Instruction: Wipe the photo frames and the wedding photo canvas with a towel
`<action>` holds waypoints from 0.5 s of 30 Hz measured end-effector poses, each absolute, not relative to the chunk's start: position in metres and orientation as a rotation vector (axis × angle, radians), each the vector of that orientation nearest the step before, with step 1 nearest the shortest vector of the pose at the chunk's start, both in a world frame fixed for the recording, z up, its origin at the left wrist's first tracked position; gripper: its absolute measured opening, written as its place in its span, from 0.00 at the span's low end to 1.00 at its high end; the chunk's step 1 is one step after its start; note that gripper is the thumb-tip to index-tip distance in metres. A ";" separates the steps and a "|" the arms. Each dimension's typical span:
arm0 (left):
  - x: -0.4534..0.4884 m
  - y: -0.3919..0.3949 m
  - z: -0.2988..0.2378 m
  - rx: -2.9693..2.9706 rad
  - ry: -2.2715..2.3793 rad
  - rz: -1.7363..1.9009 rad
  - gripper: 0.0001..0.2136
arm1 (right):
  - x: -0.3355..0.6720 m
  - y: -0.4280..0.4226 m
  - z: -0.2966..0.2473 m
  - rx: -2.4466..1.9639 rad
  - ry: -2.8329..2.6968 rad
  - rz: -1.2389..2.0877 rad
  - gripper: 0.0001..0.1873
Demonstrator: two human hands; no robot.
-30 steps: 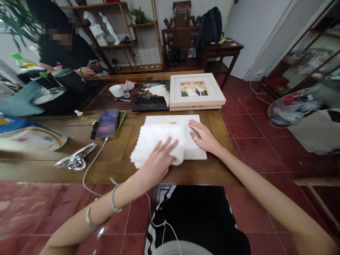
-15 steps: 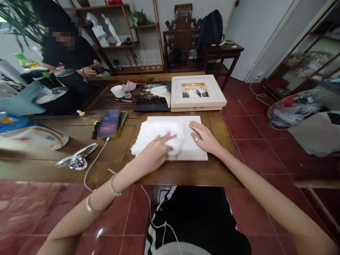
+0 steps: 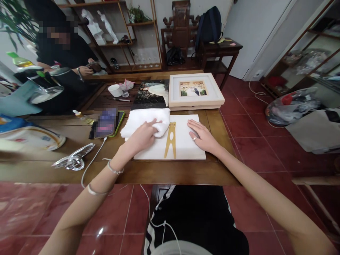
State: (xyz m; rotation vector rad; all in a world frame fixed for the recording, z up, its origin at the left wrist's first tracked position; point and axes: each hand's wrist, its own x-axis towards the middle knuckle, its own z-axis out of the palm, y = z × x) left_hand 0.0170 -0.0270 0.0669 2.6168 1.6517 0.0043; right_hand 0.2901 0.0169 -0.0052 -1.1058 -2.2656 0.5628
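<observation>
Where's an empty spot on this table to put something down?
Bare wood lies between the plate and the phone, along the near edge of the table below the white board, and in a strip beyond the right hand. The far end is crowded: cup, dark picture, framed photo. The left hand and towel cover the board's far left corner.
</observation>
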 end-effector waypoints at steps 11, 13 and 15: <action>0.012 -0.155 0.078 2.582 1.452 0.047 0.18 | 0.289 0.017 -0.005 -1.130 -2.266 0.561 0.25; 0.007 -0.167 0.081 2.588 1.438 0.090 0.19 | 0.289 0.017 -0.005 -1.128 -2.268 0.561 0.26; 0.004 -0.173 0.083 2.588 1.432 0.115 0.19 | 0.289 0.017 -0.006 -1.122 -2.260 0.565 0.26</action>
